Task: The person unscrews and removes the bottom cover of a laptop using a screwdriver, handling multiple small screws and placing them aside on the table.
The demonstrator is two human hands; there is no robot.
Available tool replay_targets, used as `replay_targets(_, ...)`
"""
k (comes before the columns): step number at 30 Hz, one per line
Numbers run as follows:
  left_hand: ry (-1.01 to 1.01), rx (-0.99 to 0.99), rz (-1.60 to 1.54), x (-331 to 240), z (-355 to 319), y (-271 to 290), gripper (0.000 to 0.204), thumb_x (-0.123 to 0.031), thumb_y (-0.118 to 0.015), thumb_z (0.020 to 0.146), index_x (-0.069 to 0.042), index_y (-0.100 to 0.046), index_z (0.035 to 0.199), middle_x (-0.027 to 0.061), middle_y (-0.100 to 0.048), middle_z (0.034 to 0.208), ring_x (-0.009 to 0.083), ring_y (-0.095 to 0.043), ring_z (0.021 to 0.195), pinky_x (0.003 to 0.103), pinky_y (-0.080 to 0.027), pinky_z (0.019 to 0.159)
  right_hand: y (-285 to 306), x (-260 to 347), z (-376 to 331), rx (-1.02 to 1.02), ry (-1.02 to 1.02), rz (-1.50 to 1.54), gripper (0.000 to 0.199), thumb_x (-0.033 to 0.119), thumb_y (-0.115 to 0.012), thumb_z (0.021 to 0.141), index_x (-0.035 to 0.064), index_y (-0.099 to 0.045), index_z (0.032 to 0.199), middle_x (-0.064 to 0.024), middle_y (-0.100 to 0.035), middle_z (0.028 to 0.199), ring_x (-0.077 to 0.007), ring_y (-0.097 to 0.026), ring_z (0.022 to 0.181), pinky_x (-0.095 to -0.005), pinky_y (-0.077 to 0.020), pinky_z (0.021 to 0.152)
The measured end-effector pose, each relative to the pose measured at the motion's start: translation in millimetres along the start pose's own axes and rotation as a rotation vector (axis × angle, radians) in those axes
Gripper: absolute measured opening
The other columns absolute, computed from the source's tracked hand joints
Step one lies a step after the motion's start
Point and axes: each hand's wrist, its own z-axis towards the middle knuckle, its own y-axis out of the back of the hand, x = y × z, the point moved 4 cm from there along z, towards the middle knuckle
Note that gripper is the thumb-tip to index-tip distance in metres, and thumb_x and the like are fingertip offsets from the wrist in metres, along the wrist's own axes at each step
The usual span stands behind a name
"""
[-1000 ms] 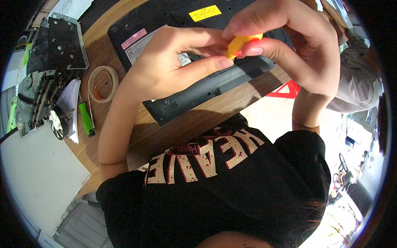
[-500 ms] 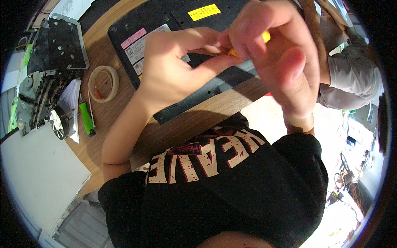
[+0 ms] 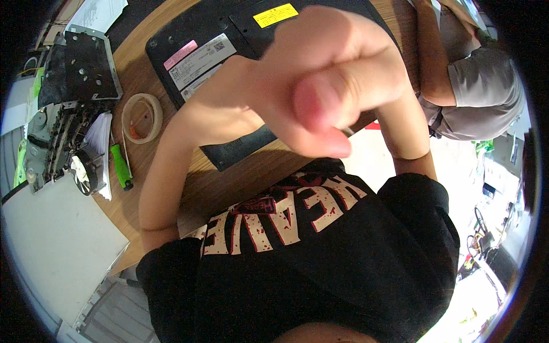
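Head cam: R hand point(image 3: 343, 68), approx. 1 o'clock, now sits in front of L hand point(image 3: 229, 94) at 11, fingers curled. Yellow handle seen half a sec ago is hidden, so can't tell what either hand grips, wide or narrow, or any contact w/ the black laptop point(image 3: 243, 37), underside up at 12. Tape roll point(image 3: 158, 117) at 10, green-handled tool point(image 3: 120, 163) at 9: unchanged.

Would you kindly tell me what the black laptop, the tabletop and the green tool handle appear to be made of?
Black laptop: probably matte plastic; its underside looks dull, with a panel seam. Tabletop: seemingly satin wood or laminate, from its streaked brown grain. Green tool handle: likely smooth plastic, given its bright colour.
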Motion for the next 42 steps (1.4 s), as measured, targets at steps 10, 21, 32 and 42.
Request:
replay_targets(10,-0.133,-0.343,-0.066,-18,6,1,0.008,-0.004,-0.065,0.087,0.001,-0.071,0.090,0.0139,-0.071,0.085,0.0219,-0.072,0.079,0.031,-0.055,0.069,65,-3,-1,-0.022,-0.101,-0.345,0.026,0.004,-0.079,0.077,0.0026,-0.058,0.092,-0.0081,-0.062,0.089,-0.0157,-0.063,0.082,-0.0258,-0.0503,0.072)
replay_targets(21,-0.188,-0.386,0.008,-19,1,2,0.013,-0.007,-0.072,0.081,-0.002,-0.072,0.093,0.0144,-0.071,0.082,0.0239,-0.071,0.073,0.030,-0.054,0.064,72,-13,-9,0.433,0.030,-0.183,0.009,-0.003,-0.075,0.077,-0.0032,-0.071,0.085,-0.0232,-0.069,0.087,-0.0310,-0.069,0.087,-0.0365,-0.0554,0.078)
replay_targets(32,-0.065,-0.490,-0.182,-2,1,-3,0.010,-0.002,-0.069,0.083,0.002,-0.072,0.092,0.0122,-0.073,0.083,0.0159,-0.072,0.076,0.025,-0.057,0.067,71,-10,-14,-0.101,-0.009,-0.180,0.060,-0.001,-0.084,0.068,-0.0062,-0.051,0.118,-0.0171,-0.063,0.107,-0.0217,-0.065,0.089,-0.0331,-0.0544,0.083)
replay_targets(42,-0.065,-0.549,-0.073,-6,-6,1,0.011,-0.002,-0.073,0.078,0.000,-0.073,0.089,0.0131,-0.072,0.084,0.0193,-0.072,0.076,0.028,-0.056,0.067,49,8,-18,-0.013,0.102,-1.046,0.037,0.001,-0.084,0.070,-0.0077,-0.058,0.095,-0.0163,-0.066,0.090,-0.0178,-0.069,0.081,-0.0260,-0.0580,0.070)
